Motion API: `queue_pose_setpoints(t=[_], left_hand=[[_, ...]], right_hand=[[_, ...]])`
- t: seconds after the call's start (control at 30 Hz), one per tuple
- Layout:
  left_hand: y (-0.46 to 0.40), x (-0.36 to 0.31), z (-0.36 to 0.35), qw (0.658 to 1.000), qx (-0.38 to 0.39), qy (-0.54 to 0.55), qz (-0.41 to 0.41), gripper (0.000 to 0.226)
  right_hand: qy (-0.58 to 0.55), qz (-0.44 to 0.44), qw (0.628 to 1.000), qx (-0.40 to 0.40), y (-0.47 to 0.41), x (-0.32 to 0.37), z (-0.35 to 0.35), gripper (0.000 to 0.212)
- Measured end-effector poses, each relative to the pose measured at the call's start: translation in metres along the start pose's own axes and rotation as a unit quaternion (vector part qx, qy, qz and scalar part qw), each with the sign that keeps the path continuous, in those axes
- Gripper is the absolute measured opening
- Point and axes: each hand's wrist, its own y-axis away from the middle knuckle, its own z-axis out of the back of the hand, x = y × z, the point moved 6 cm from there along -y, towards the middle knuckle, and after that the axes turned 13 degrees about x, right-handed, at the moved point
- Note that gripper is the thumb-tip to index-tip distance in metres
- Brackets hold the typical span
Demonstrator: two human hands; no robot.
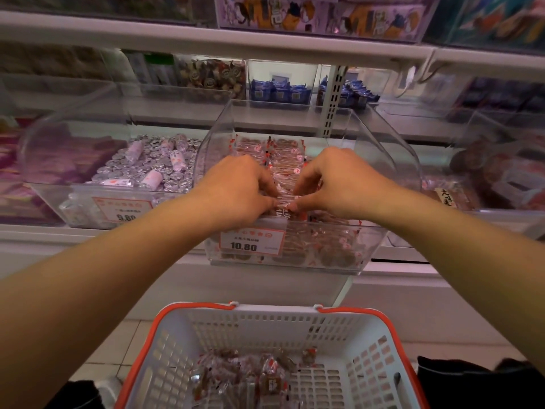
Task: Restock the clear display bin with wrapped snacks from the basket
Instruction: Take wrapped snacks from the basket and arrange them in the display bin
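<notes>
Head view: the clear display bin [383,160] sits on the shelf above my basket [177,335], which still has wrapped snacks [265,376] in it. My left hand [236,190] and right hand [339,181] together pinch one snack packet [284,199] over the bin's front; I should seat it flat in the row before letting go.

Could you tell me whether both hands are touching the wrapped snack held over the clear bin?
Touching: the head view shows left hand and right hand fingertips pinching the wrapped snack between them.

silver sweets bin [147,169], blue packets [280,91], white shelf [206,36]
</notes>
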Motion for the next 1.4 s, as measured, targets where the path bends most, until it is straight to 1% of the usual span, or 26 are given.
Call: queue_pose_setpoints(t=[0.07,0.13,0.2,0.23,0.27,0.3,0.33,0.37,0.4,0.43,0.47,0.5,0.57,0.63,0.67,0.7,0.73,0.77,0.83,0.9,0.97,1.07,1.13,1.2,1.3,1.4], left_hand=[[0.004,-0.003,0.001,0.999,-0.032,0.008,-0.011,0.014],[0.015,-0.008,0.007,0.993,-0.111,0.005,-0.043,0.012],[0.038,-0.017,0.019,0.971,-0.208,-0.003,-0.118,0.012],[0.052,-0.021,0.023,0.956,-0.242,-0.014,-0.167,0.018],[0.065,-0.024,0.023,0.943,-0.253,-0.033,-0.214,0.023],[0.077,-0.026,0.017,0.935,-0.237,-0.061,-0.257,0.027],[0.087,-0.027,0.003,0.931,-0.195,-0.093,-0.293,0.029],[0.093,-0.024,-0.017,0.932,-0.133,-0.125,-0.313,0.028],[0.096,-0.019,-0.043,0.936,-0.057,-0.151,-0.312,0.027],[0.097,-0.01,-0.074,0.942,0.032,-0.172,-0.287,0.027],[0.098,0.003,-0.107,0.943,0.131,-0.189,-0.239,0.027],[0.101,0.021,-0.14,0.935,0.229,-0.204,-0.18,0.025],[0.118,0.063,-0.2,0.885,0.394,-0.24,-0.066,0.022],[0.139,0.1,-0.245,0.835,0.494,-0.243,0.013,0.035],[0.149,0.116,-0.263,0.818,0.525,-0.232,0.046,0.041],[0.156,0.13,-0.28,0.811,0.539,-0.213,0.076,0.046],[0.161,0.14,-0.295,0.814,0.54,-0.189,0.105,0.05],[0.164,0.148,-0.308,0.826,0.525,-0.158,0.134,0.055],[0.165,0.163,-0.328,0.862,0.458,-0.079,0.205,0.065],[0.166,0.179,-0.342,0.884,0.373,0.003,0.283,0.08],[0.164,0.189,-0.354,0.888,0.311,0.071,0.331,0.089],[0.153,0.196,-0.378,0.879,0.287,0.159,0.347,0.095],[0.149,0.198,-0.399,0.858,0.301,0.204,0.363,0.099],[0.146,0.198,-0.415,0.854,0.297,0.207,0.373,0.096],[0.146,0.193,-0.423,0.855,0.233,0.234,0.399,0.091],[0.148,0.186,-0.431,0.849,0.18,0.287,0.405,0.089]], right_hand=[[0.034,0.0,0.999,-0.021,0.004,0.005,0.003,0.023],[0.053,0.015,0.997,-0.06,0.013,0.014,0.008,0.024],[0.044,0.068,0.989,-0.124,0.031,0.03,0.015,0.011],[0.036,0.106,0.983,-0.144,0.043,0.039,0.014,0.011],[0.023,0.148,0.98,-0.135,0.053,0.047,0.008,0.017],[-0.004,0.182,0.98,-0.081,0.061,0.053,-0.004,0.022],[-0.032,0.191,0.981,0.01,0.067,0.055,-0.026,0.026],[-0.047,0.177,0.975,0.122,0.073,0.055,-0.054,0.028],[-0.031,0.154,0.96,0.232,0.08,0.051,-0.086,0.027],[0.014,0.135,0.937,0.321,0.089,0.044,-0.121,0.025],[0.063,0.116,0.912,0.387,0.097,0.034,-0.157,0.024],[0.11,0.092,0.888,0.438,0.107,0.022,-0.192,0.027],[0.183,0.036,0.827,0.531,0.129,-0.006,-0.258,0.047],[0.204,-0.009,0.774,0.599,0.147,-0.031,-0.312,0.073],[0.191,-0.025,0.765,0.615,0.151,-0.04,-0.336,0.083],[0.163,-0.036,0.771,0.614,0.151,-0.045,-0.357,0.09],[0.129,-0.046,0.789,0.599,0.149,-0.048,-0.375,0.095],[0.093,-0.057,0.811,0.574,0.146,-0.049,-0.39,0.099],[0.023,-0.094,0.851,0.516,0.138,-0.053,-0.418,0.107],[-0.029,-0.135,0.875,0.464,0.133,-0.058,-0.44,0.117],[-0.064,-0.169,0.896,0.405,0.126,-0.064,-0.453,0.125],[-0.087,-0.171,0.932,0.307,0.105,-0.073,-0.46,0.127],[-0.105,-0.174,0.942,0.267,0.085,-0.084,-0.458,0.12],[-0.117,-0.172,0.939,0.274,0.066,-0.093,-0.458,0.113],[-0.06,-0.152,0.933,0.32,0.057,-0.096,-0.463,0.112],[-0.042,-0.148,0.937,0.312,0.061,-0.087,-0.472,0.112]])
